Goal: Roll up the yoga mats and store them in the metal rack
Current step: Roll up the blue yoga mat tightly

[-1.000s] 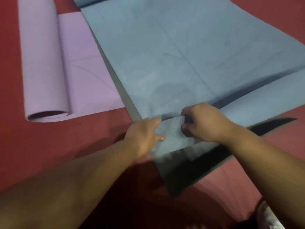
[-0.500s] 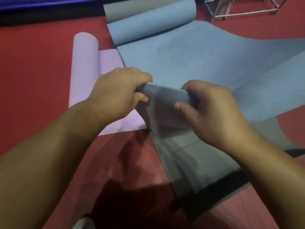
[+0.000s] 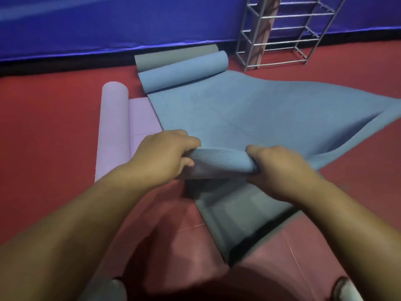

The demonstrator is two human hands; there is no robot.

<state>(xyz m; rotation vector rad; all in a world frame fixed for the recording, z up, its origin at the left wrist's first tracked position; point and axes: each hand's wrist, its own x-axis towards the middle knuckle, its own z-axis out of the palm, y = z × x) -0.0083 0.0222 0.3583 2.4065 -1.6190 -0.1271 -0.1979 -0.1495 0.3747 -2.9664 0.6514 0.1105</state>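
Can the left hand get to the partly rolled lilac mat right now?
Probably not yet: the left hand has its grip on the blue foam mat's rolled end. The lilac mat lies beside it, nothing between.

- Blue yoga mat [image 3: 249,114], fine ribbed lines on rolled end, grey underside.
- Lilac mat [image 3: 112,127], plain.
- Grey mat [image 3: 173,58], plain.
- Silver metal rack [image 3: 282,38].
- Red floor [image 3: 43,127].
- Deep blue wall [image 3: 108,25], black base strip.
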